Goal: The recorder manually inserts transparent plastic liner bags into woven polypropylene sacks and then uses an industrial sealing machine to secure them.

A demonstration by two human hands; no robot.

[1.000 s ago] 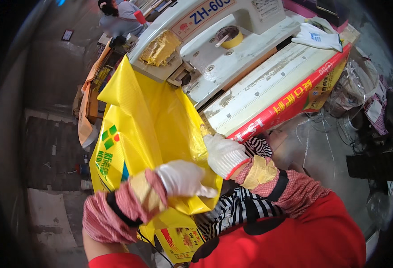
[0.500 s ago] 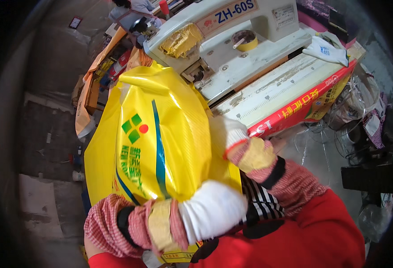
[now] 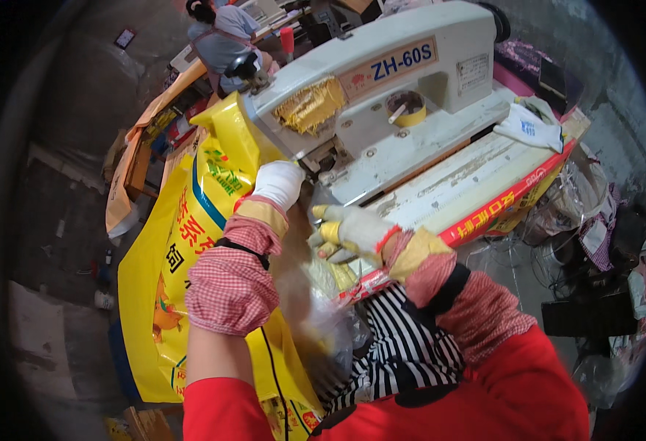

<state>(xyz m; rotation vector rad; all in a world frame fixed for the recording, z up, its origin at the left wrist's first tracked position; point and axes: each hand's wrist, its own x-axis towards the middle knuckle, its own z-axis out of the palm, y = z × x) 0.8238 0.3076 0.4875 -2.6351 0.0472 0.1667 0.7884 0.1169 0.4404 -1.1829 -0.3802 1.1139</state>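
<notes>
One left hand [image 3: 279, 185], apparently closed on an edge of the yellow bag [image 3: 154, 294]; one right hand [image 3: 351, 231], half-curled (hold cannot be told). Left of and below the grip, the bag is best kept taut; since the earlier frame, the left hand has been moved toward the sewing machine [image 3: 448, 55].

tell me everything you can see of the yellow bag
The yellow bag is glossy and plastic-looking, printed with a green emblem, a teal stripe, red and black lettering and an orange picture. It looks creased, slanting down beside the left end of the pale machine. The gloved left hand is at its upper edge, fingers hidden; a black cord crosses its lower part.
</notes>
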